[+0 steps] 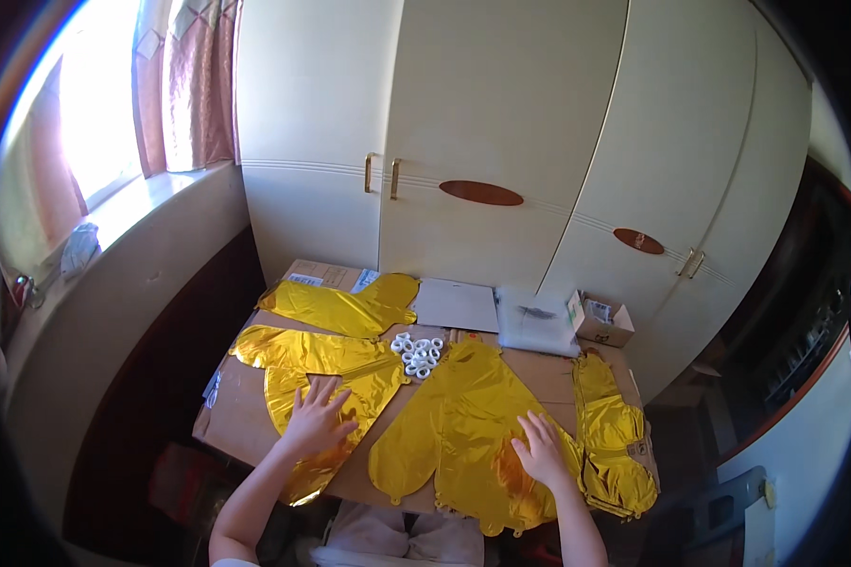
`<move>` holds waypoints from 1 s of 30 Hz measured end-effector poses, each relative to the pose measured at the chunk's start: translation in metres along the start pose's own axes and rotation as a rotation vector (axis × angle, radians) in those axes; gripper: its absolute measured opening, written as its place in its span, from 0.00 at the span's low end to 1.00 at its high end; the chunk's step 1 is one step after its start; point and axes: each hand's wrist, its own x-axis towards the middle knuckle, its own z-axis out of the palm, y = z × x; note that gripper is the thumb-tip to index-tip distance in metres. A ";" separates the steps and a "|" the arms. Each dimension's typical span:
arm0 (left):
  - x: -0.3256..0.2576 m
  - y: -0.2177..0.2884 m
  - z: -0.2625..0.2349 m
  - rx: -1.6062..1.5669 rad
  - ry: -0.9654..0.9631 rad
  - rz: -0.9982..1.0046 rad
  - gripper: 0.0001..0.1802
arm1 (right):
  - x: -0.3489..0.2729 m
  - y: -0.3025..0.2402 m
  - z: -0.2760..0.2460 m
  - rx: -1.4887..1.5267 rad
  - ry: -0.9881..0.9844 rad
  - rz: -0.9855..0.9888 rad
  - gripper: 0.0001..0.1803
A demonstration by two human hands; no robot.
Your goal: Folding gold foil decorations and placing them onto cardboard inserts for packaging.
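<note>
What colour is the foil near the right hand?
The foil is golden yellow, seen best in the head view.

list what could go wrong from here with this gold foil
The large middle foil reaches the near edge of the table, so it might slip off if the right hand drags it. The white rings lie piled close to it and could scatter if that foil sweeps sideways. The left foil, under the left hand, looks thin and might crease if pressed.
</note>
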 end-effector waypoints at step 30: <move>-0.006 0.091 0.034 0.003 -0.150 0.490 0.34 | 0.032 0.048 0.036 -0.269 -0.081 0.084 0.34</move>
